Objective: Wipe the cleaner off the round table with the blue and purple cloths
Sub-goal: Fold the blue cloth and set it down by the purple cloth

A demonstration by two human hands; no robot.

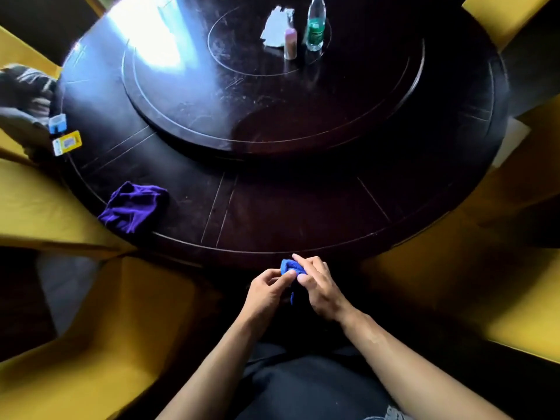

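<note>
Here both hands, left hand [266, 286] and right hand [315, 283], pinch the bunched blue cloth [290, 266] between them. Soft and light, it likely needs a bunched grip. The purple cloth [133, 209] lies on the table [303, 213], well left of them.

I am holding both bare forearms out in front of me, angling them inward so my hands are meeting close together at the middle. My left hand [266, 287] is curling its fingers, with the thumb and fingertips pinching the small bunched blue fabric cloth [289, 267]. My right hand [315, 283] is lying back-up, its fingers bending over the same cloth from the other side and gripping it, the index finger stretching a little forward. My wrists are sitting just apart, the right one slightly higher.
</note>
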